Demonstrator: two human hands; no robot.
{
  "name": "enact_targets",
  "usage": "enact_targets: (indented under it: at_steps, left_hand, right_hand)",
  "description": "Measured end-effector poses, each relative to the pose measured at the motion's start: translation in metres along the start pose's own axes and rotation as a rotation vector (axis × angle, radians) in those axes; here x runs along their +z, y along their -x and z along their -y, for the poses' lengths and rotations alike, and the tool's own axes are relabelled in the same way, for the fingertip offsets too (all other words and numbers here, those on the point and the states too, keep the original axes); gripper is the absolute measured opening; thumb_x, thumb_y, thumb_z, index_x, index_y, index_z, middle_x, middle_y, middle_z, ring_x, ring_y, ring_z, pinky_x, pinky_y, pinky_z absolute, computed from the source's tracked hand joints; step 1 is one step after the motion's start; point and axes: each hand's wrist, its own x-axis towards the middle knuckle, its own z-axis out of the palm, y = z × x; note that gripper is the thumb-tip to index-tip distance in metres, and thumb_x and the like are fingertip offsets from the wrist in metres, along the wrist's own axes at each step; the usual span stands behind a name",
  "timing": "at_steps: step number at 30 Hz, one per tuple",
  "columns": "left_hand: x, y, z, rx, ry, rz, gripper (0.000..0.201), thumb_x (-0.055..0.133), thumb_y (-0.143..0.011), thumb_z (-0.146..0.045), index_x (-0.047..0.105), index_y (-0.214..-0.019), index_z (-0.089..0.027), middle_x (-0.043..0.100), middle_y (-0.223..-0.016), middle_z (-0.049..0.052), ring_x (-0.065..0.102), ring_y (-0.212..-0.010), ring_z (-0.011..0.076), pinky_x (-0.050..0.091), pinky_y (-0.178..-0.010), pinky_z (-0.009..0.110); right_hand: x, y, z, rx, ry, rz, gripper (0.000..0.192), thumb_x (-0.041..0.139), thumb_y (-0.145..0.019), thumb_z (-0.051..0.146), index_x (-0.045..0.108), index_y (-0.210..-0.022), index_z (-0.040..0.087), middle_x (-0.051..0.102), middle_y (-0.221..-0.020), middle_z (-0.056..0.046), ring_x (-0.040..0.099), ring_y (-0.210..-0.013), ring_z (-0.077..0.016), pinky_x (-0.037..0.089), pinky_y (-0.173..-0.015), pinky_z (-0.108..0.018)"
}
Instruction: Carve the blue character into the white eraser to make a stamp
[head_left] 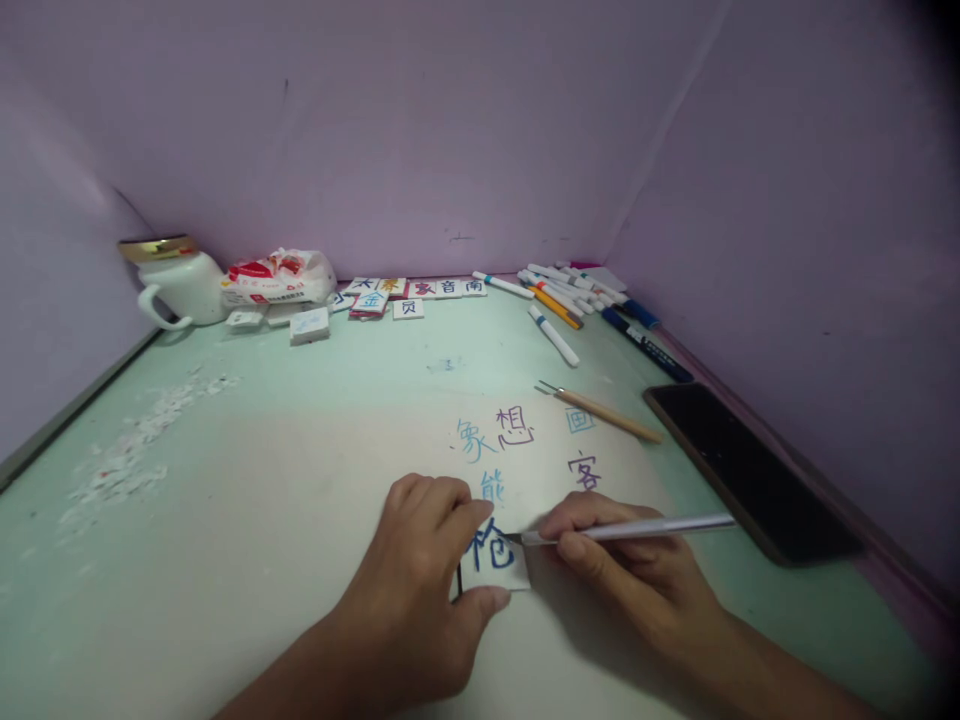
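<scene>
Two bare hands work a small white square card with a dark blue character at the near edge of a pale green table.

The left hand (pixel 424 560) pinches the card (pixel 495 565) flat; the right hand (pixel 622 565) grips a slim silver craft knife (pixel 637 528), tip touching the card. A wooden-handled tool (pixel 604 412), black phone (pixel 750 470) and marker pens (pixel 570 290) lie beyond.
</scene>
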Motion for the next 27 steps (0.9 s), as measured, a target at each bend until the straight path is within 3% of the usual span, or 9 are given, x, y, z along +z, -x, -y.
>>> enact_targets:
  at_steps: [11,17,27]
  left_hand:
    - [0.0009,0.0010,-0.0007,-0.025,-0.002,-0.007,0.043,0.065,-0.070,-0.016,0.054,-0.111,-0.014,0.053,-0.102,0.012,0.048,-0.092,0.0275,0.046,-0.079,0.051]
    - [0.0004,0.0014,-0.0005,-0.018,0.002,-0.006,0.042,0.063,-0.071,-0.015,0.052,-0.112,-0.013,0.051,-0.103,0.013,0.047,-0.092,0.0278,0.046,-0.079,0.052]
    - [0.0004,-0.0009,-0.0006,-0.012,0.003,-0.003,0.042,0.063,-0.071,-0.014,0.051,-0.112,-0.013,0.050,-0.103,0.013,0.046,-0.092,0.0273,0.045,-0.080,0.052]
  right_hand:
    - [-0.0005,0.0046,-0.0014,0.036,0.024,0.038,0.017,0.049,-0.091,0.020,0.064,-0.081,0.020,0.063,-0.069,-0.001,0.058,-0.063,-0.0126,0.045,-0.057,-0.023]
    - [-0.0002,0.0047,0.0000,-0.040,0.002,-0.048,0.017,0.048,-0.091,0.018,0.060,-0.080,0.022,0.058,-0.065,0.002,0.054,-0.059,-0.0111,0.042,-0.053,-0.021]
    - [-0.0003,0.0006,0.0015,-0.072,0.042,0.071,0.015,0.049,-0.091,0.018,0.060,-0.081,0.019,0.061,-0.069,0.000,0.057,-0.062,-0.0114,0.044,-0.056,-0.022]
